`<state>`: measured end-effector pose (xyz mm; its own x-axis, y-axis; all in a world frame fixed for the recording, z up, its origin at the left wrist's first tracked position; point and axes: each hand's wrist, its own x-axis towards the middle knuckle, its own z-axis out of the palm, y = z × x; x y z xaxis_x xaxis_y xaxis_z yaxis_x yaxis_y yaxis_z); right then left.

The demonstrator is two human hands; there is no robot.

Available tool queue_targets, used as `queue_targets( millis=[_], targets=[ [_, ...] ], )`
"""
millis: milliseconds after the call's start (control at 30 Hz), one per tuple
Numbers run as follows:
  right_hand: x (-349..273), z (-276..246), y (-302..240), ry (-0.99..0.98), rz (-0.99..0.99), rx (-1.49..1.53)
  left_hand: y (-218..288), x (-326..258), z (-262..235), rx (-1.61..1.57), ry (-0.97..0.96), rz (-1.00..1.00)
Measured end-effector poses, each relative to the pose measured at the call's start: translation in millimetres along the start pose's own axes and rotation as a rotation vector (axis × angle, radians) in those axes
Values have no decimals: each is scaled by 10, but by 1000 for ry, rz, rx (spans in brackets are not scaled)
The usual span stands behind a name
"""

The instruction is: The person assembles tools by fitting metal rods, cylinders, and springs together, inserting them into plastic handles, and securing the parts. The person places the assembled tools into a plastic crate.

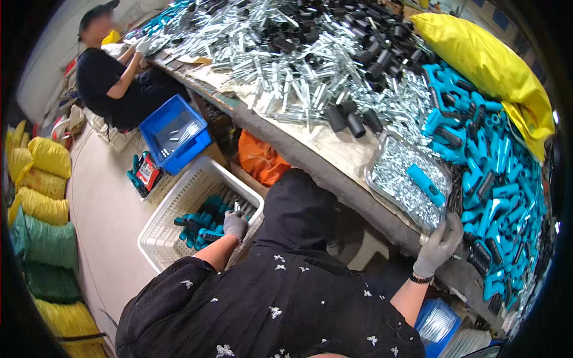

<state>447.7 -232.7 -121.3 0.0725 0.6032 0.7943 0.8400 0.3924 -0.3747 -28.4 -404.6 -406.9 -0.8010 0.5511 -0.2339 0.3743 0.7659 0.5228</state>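
My left hand (pixel 236 225), in a pale glove, is closed in the white basket (pixel 156 221) around a piece whose silver metal end (pixel 237 206) sticks up past the fingers. Teal-and-black handles (pixel 203 221) with silver shafts lie in the basket beside it. My right hand (pixel 439 247), also gloved, is at the table edge by the near corner of a metal tray (pixel 373 174). Its fingers look stretched and apart, with no held thing visible. The tray is full of small silver parts (pixel 406 164), with a teal piece (pixel 425 185) on top.
Silver rods (pixel 298 89), black sleeves (pixel 355 124) and teal handles (pixel 495 209) are heaped on the table. A yellow sack (pixel 483 59) lies behind. Left are a blue crate (pixel 173 134), a seated person (pixel 104 83) and stacked sacks (pixel 45 238). An orange bag (pixel 259 158) sits under the table.
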Motion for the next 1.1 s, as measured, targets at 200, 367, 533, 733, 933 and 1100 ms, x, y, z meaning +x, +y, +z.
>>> queue_targets(
  millis=[200,367,533,733,933,1100],
  targets=[
    [4,-4,-46,1,-5,39,29,-5,-20,-16,-26,-39],
    [-16,13,-29,-30,-3,69,59,-67,-103,9,-35,-46],
    [-25,-5,12,-31,1,54,81,-43,-71,62,-40,-23],
    [-33,21,-5,-20,9,60,-19,24,3,80,-77,-14],
    [-36,6,-15,-26,22,55,45,-48,-67,24,-64,-25],
    [-28,4,-20,-24,20,56,65,-69,-70,7,-54,-38]
  ],
)
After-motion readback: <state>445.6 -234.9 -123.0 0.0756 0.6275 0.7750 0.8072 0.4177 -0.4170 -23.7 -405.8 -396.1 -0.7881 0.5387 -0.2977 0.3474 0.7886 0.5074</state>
